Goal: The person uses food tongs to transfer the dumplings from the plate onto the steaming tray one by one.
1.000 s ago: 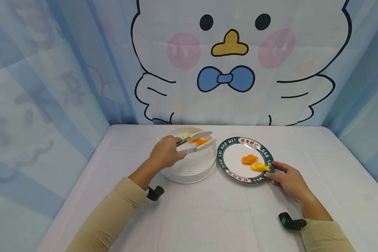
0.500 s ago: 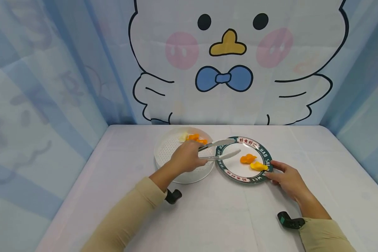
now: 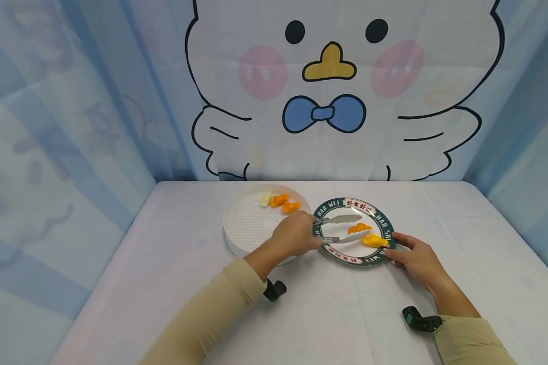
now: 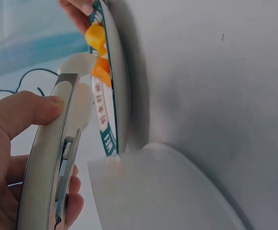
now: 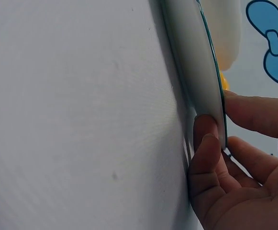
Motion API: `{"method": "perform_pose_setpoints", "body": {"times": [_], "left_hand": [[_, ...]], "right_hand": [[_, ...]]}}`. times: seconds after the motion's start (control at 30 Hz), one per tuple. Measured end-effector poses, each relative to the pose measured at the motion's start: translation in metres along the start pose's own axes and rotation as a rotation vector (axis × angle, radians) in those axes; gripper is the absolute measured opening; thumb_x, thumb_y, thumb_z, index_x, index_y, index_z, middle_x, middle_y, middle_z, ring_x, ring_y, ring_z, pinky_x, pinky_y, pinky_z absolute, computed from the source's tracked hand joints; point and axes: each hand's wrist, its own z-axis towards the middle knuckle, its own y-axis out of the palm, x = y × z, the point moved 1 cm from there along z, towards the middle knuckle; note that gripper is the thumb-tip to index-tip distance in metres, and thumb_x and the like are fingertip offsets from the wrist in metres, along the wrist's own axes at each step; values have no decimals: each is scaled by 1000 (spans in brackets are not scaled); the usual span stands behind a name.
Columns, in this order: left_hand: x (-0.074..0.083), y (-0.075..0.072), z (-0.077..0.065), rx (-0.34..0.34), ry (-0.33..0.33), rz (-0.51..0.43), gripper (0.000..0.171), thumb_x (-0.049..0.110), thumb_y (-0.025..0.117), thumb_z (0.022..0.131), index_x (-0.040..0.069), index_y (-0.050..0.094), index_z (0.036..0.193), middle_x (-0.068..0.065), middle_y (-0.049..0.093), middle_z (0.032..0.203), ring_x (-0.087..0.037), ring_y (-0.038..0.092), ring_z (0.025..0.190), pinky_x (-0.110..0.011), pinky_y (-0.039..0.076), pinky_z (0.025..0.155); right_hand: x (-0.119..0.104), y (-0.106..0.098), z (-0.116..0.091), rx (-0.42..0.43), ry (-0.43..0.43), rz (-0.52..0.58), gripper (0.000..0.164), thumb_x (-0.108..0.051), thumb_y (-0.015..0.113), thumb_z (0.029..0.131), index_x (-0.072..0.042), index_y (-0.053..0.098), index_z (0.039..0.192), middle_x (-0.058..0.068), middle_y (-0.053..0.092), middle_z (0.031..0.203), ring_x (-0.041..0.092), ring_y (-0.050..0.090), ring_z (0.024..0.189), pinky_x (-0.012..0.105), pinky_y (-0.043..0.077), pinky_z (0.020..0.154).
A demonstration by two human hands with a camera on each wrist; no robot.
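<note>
My left hand (image 3: 296, 234) grips a pair of tongs (image 4: 50, 143) by the handles; its two pale tips spread apart over the plate. Between and below those tips lies an orange piece (image 3: 358, 228), partly covered by the lower arm in the head view. A yellow piece (image 3: 375, 241) sits just right of it. Both rest on the white plate (image 3: 338, 253) with a green lettered rim. My right hand (image 3: 415, 258) pinches the plate's right rim, thumb on top and fingers underneath, as the right wrist view shows.
Left of the plate stands a round white steamer-like tray (image 3: 244, 228) with a dotted bottom. Two orange pieces (image 3: 290, 207) and a pale yellow piece (image 3: 265, 198) lie at its back. A white cloth covers the table (image 3: 324, 314); a printed curtain (image 3: 329, 152) rises behind it.
My left hand has carried the spread tongs rightward from over the round tray's pieces to over the orange piece on the plate. The right hand has kept its hold on the rim.
</note>
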Motion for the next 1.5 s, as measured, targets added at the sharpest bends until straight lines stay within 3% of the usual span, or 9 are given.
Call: {"method": "perform_pose_setpoints", "body": {"times": [0.2, 0.57, 1.0, 1.27, 1.5], "left_hand": [[4, 6, 3, -2, -9, -40, 48, 31, 80, 86, 7, 69, 126, 1, 59, 93, -15, 53, 82, -24, 44, 65], [8, 9, 2, 14, 10, -13, 37, 27, 77, 87, 6, 71, 117, 1, 57, 86, -15, 54, 76, -23, 44, 61], [2, -10, -11, 53, -2, -38, 46, 33, 78, 88, 10, 69, 127, 3, 60, 91, -14, 53, 79, -24, 44, 64], [-14, -25, -24, 121, 24, -38, 43, 33, 78, 88, 10, 71, 124, 3, 62, 88, -16, 54, 79, -26, 45, 68], [-41, -42, -41, 174, -10, -23, 49, 33, 78, 87, 10, 67, 130, -3, 67, 114, -18, 57, 91, -35, 49, 79]], "right_hand": [[0, 0, -1, -4, -33, 0, 73, -23, 66, 96, 3, 30, 154, 30, 31, 154, 28, 55, 96, 20, 49, 72], [0, -1, -1, -16, -31, 11, 74, -23, 66, 96, 3, 29, 154, 29, 31, 154, 26, 56, 95, 21, 49, 73], [0, 0, 0, -13, -26, 22, 73, -21, 67, 96, 4, 29, 154, 30, 30, 154, 26, 56, 96, 20, 50, 72], [1, 1, -1, -5, -33, 30, 73, -20, 67, 96, 5, 29, 154, 30, 30, 154, 25, 57, 95, 20, 50, 72], [2, 0, -1, 0, -46, 31, 73, -20, 67, 96, 5, 30, 153, 30, 31, 154, 24, 57, 93, 19, 50, 72]]}}
